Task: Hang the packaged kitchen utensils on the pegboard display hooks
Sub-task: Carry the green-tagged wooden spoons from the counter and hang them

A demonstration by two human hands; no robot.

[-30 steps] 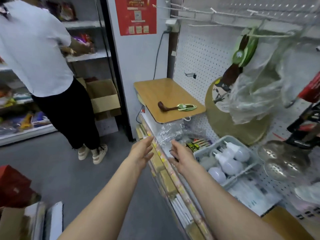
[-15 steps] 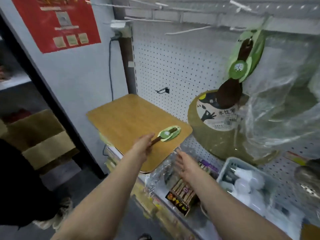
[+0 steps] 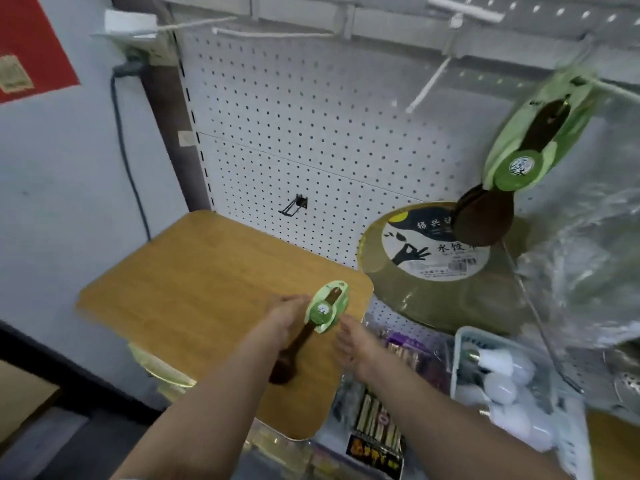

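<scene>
the dark brown wooden spoon with a green card header lies over the near right part of the tan wooden board, raised at its card end. its long axis runs from 7 o'clock to 1 o'clock: the bowl sits low at 7 o'clock, and the card header points up toward 1 o'clock, toward the pegboard.

the left hand grips the spoon handle just below the card, fingers curled round it. the right hand sits just beside the card at 4 o'clock, fingers relaxed and spread, holding nothing; whether a fingertip touches the card cannot be told.

the white perforated metal pegboard rises behind the board at 12 o'clock. a small black wire hook stands bare at 11 o'clock from the spoon. a second, identical green-carded spoon already hangs on a long white peg at 2 o'clock, in front of a round olive-coloured mat with a printed label.

likely faults from here:
- the card hole misses the peg tip, because the header is thin and flexes.
- the spoon swings bowl-down and slips, because the grip sits near the light end.
- the hanging clear plastic sheet snags the card on approach to the white peg.
</scene>
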